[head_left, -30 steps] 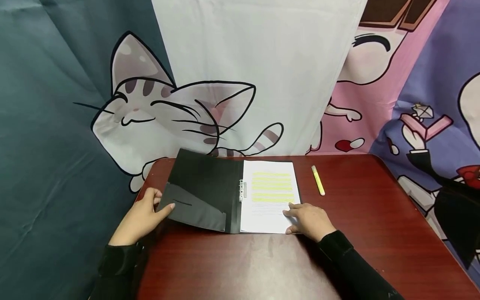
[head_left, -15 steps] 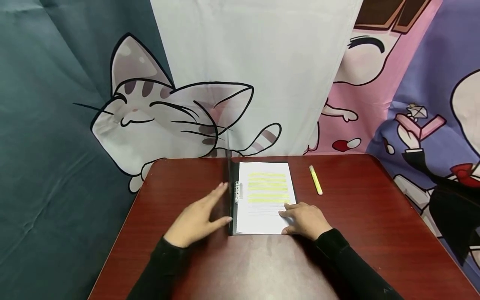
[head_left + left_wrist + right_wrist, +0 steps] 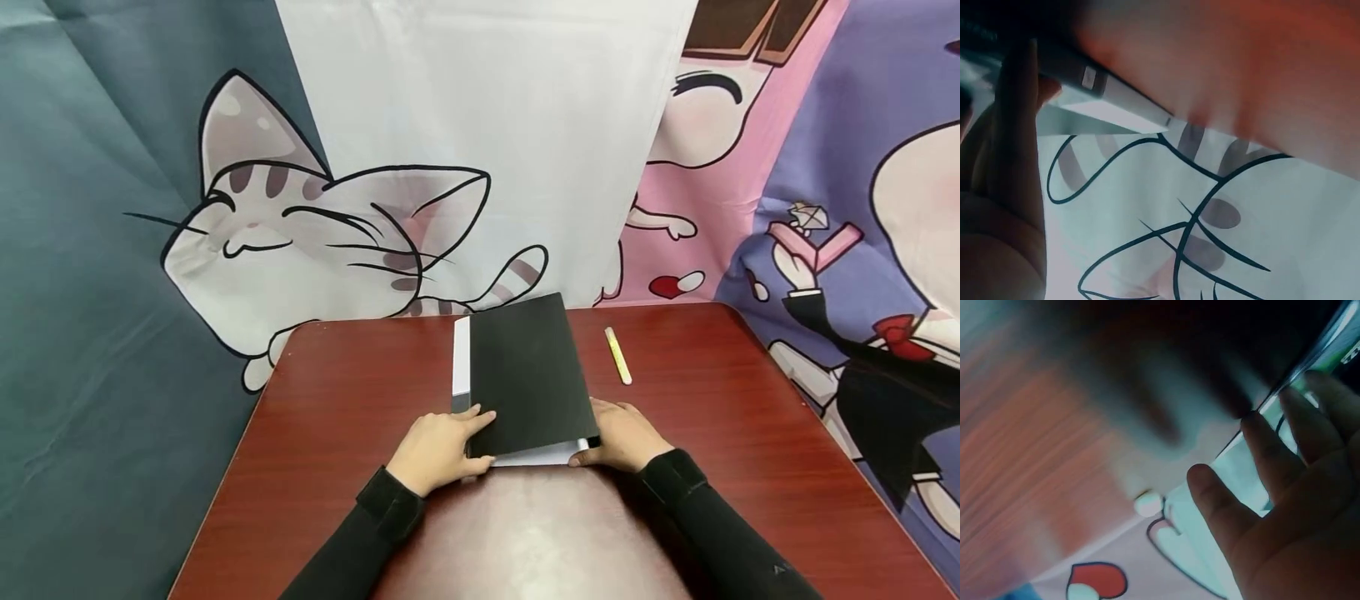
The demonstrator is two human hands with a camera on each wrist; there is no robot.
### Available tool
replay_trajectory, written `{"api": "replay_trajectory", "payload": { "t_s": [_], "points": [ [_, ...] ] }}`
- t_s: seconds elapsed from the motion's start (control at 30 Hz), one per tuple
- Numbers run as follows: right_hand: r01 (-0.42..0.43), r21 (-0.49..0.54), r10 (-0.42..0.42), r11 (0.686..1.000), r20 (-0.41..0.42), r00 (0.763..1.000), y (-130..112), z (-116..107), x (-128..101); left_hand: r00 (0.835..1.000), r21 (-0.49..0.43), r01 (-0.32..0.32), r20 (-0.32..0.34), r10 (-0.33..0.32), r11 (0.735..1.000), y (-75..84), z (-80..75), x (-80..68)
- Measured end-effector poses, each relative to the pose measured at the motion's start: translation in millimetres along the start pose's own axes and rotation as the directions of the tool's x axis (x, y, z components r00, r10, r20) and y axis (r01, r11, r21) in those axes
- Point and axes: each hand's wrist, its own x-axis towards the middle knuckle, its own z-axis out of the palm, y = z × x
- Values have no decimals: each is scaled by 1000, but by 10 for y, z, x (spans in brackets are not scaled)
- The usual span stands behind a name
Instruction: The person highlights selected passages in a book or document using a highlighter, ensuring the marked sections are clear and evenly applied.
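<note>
A black ring folder (image 3: pixel 528 375) lies on the table, its front cover lowered over the papers (image 3: pixel 543 456) but still slightly raised at the near edge, where a white strip of paper shows. Along its left side runs a spine with a white label (image 3: pixel 461 358). My left hand (image 3: pixel 438 450) rests at the near left corner, fingers extended onto the cover and spine. At the near right corner, my right hand (image 3: pixel 626 437) touches the folder's edge, thumb by the papers. In the right wrist view its fingers (image 3: pixel 1216 500) look straight and spread.
A yellow highlighter (image 3: pixel 618 357) lies on the reddish-brown table (image 3: pixel 337 392), right of the folder. Behind the table's far edge hangs a cartoon-printed curtain (image 3: pixel 480 100).
The cover has swung from lying open on the left, over to the right, onto the highlighted papers. My left hand has moved right with it; my right hand stays at the folder's right edge.
</note>
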Motion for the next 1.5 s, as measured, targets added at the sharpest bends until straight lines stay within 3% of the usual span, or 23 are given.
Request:
{"api": "replay_trajectory", "payload": {
  "t_s": [0.1, 0.17, 0.27, 0.4, 0.5, 0.6, 0.67, 1.03, 1.23, 1.37, 1.5],
  "points": [
    [-19, 18, 19, 1000, 43, 999, 81, -8, -34, 1000, 70, 6, 9, -6, 998, 11, 1, -32],
    [-27, 24, 26, 999, 28, 999, 130, -52, -59, 1000, 123, -4, -7, 5, 992, 14, 2, -48],
    [-50, 5, 50, 999, -93, 994, 248, -151, -51, 997, 194, -11, -67, 25, 981, 3, 14, -46],
    [-151, 39, 156, 988, -293, 943, 554, -208, 98, 990, 264, 3, -139, 35, 964, -25, 68, -10],
    [-211, 65, 221, 975, -331, 917, 979, 10, 290, 988, 302, 25, -153, 22, 953, -37, 119, 11],
    [-211, 56, 218, 976, -298, 929, 1334, 300, 448, 989, 320, 39, -150, 9, 947, -42, 155, 25],
    [-175, 61, 185, 983, -288, 940, 1439, 438, 521, 988, 329, 44, -153, 8, 943, -45, 164, 39],
    [-84, 84, 101, 993, -231, 968, 1014, 577, 823, 989, 288, 93, -137, -55, 953, -29, 205, 115],
    [-82, 86, 99, 993, -220, 970, 997, 633, 840, 987, 276, 110, -147, -72, 955, 46, 194, 135],
    [-71, 125, 94, 990, -194, 976, 961, 605, 814, 983, 226, 158, -130, -131, 961, 63, 142, 117],
    [-99, 207, 141, 973, -203, 969, 734, 355, 717, 973, 114, 230, -43, -226, 967, 32, 24, 145]
  ]
}}
